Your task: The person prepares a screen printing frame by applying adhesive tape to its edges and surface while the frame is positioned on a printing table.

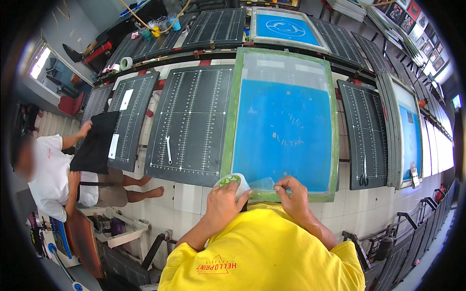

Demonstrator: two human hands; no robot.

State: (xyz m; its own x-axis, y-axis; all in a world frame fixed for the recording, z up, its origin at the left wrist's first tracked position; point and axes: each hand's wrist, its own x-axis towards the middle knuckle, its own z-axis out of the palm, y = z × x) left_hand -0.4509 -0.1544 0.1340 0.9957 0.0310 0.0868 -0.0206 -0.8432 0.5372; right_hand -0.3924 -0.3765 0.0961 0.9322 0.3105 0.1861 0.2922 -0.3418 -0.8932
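Note:
My left hand (222, 200) is closed round a roll of clear tape (241, 183) with a green and white core. A strip of clear tape (263, 184) stretches from the roll to my right hand (292, 195), which pinches its free end. Both hands are at the near edge of a large screen printing frame (281, 131). Its mesh is coated blue, with a pale band at the far end and a green border. Small pale marks and specks dot the blue area.
Black pallets with ruled white lines flank the screen; a wrench (169, 149) lies on one, scissors (363, 172) on another. More framed screens (286, 26) stand behind and at right. On the left, a co-worker (53, 169) holds black cloth (97, 143) at a pallet.

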